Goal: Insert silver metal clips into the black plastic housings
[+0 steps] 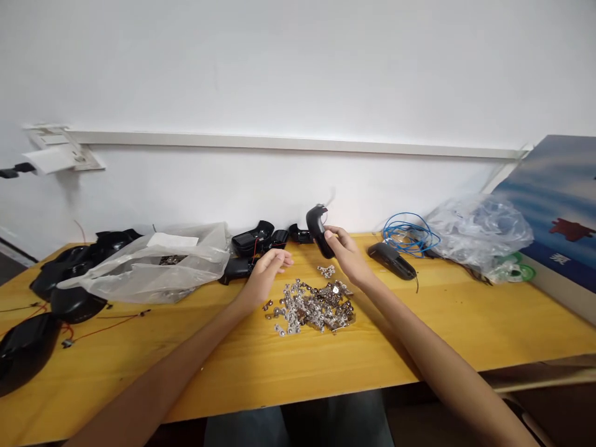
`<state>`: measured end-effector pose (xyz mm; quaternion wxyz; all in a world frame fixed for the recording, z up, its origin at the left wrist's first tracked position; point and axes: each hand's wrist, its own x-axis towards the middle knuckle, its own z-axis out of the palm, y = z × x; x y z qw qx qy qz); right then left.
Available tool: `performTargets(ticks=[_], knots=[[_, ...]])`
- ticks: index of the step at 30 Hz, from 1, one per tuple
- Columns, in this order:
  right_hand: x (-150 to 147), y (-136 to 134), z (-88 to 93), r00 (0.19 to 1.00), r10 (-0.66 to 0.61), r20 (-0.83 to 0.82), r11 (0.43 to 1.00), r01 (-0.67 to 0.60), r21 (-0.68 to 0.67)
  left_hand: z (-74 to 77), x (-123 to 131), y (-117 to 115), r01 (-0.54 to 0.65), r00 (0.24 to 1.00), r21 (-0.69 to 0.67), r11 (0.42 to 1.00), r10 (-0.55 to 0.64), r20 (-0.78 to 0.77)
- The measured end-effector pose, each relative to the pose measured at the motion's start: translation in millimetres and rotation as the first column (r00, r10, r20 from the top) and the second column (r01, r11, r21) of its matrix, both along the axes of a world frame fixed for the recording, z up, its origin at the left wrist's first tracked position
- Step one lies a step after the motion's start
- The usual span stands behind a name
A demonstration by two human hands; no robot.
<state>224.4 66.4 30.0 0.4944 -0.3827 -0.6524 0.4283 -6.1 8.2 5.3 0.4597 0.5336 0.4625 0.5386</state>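
Note:
Raised above the back of the table is a black curved plastic housing (317,231), with a thin wire at its top. My right hand (345,251) is closed around its lower right side. To its left, my left hand (270,270) hovers with fingers loosely extended, and nothing shows in it. Below and between both hands lies a pile of small shiny metal parts (316,307), with a little cluster of metal parts (326,271) set apart behind it. Black housing pieces (254,239) with red wire sit just beyond my left hand.
On the left are a clear plastic bag (158,270) holding metal parts and several black housings (77,304) with loose wires. At right lie another black housing (392,259), a blue cable coil (410,234), a crumpled plastic bag (479,230) and a blue printed board (554,205). A wall (298,74) stands behind.

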Motion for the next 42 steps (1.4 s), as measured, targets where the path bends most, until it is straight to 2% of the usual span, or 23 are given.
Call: performTargets(ticks=[3, 6, 8, 11, 13, 15, 19, 22, 26, 30, 33, 36, 39, 42], knots=[[-16.9, -12.0, 2.2, 0.95, 0.095, -0.297, 0.979, -0.143, -0.143, 6.9, 2.5, -4.7, 0.128, 0.991, -0.046, 0.991, -0.126, 0.039], [-34.0, -25.8, -3.2, 0.928, 0.08, -0.363, 0.972, -0.153, -0.177, 7.3, 10.7, -9.9, 0.22, 0.974, -0.068, 0.973, -0.215, 0.073], [-41.4, -32.0, -7.9, 0.943, 0.076, -0.325, 0.977, -0.136, -0.165, 5.3, 17.5, -12.7, 0.232, 0.966, -0.092, 0.968, -0.218, 0.136], [-41.5, -32.1, -10.7, 0.965, 0.162, -0.204, 0.978, -0.184, -0.094, 3.2, 23.4, -14.5, 0.21, 0.946, -0.138, 0.968, -0.165, 0.28], [-32.7, -25.4, -9.0, 0.974, 0.214, -0.078, 0.974, -0.218, -0.058, 3.2, 22.2, -12.9, 0.164, 0.934, -0.139, 0.977, -0.108, 0.341], [-17.8, -14.7, -5.7, 0.976, 0.202, 0.086, 0.979, -0.199, -0.043, 3.2, 17.5, -9.1, 0.104, 0.933, -0.12, 0.987, -0.055, 0.356], [17.8, 8.1, 0.4, 0.921, 0.086, 0.379, 0.995, -0.102, 0.021, 0.1, 5.8, -0.4, 0.041, 0.937, -0.122, 0.992, 0.004, 0.35], [35.5, 17.9, 0.1, 0.863, 0.121, 0.49, 0.991, -0.131, -0.014, -3.3, 1.3, 2.4, 0.063, 0.944, -0.139, 0.988, -0.014, 0.328], [38.1, 21.5, -9.9, 0.834, 0.273, 0.479, 0.962, -0.234, -0.14, -6.1, 0.9, 2.6, 0.117, 0.951, -0.119, 0.986, -0.077, 0.3], [31.2, 22.6, -20.0, 0.819, 0.313, 0.481, 0.949, -0.293, -0.119, -7.1, 0.9, 2.7, 0.163, 0.947, -0.107, 0.981, -0.125, 0.296], [29.4, 22.6, -19.8, 0.817, 0.256, 0.518, 0.964, -0.255, -0.073, -6.4, 0.6, 2.3, 0.185, 0.948, -0.104, 0.977, -0.15, 0.28], [29.7, 21.0, -14.6, 0.838, 0.153, 0.523, 0.986, -0.166, -0.023, -4.9, 0.8, 1.0, 0.189, 0.952, -0.106, 0.976, -0.156, 0.263], [27.8, 17.5, -10.1, 0.877, 0.024, 0.48, 0.996, -0.063, 0.066, -4.2, 1.5, -0.1, 0.202, 0.956, -0.098, 0.974, -0.174, 0.238], [19.8, 11.1, -9.8, 0.922, -0.003, 0.387, 0.995, -0.037, 0.096, -5.3, 2.4, -0.3, 0.217, 0.957, -0.07, 0.974, -0.198, 0.214]])
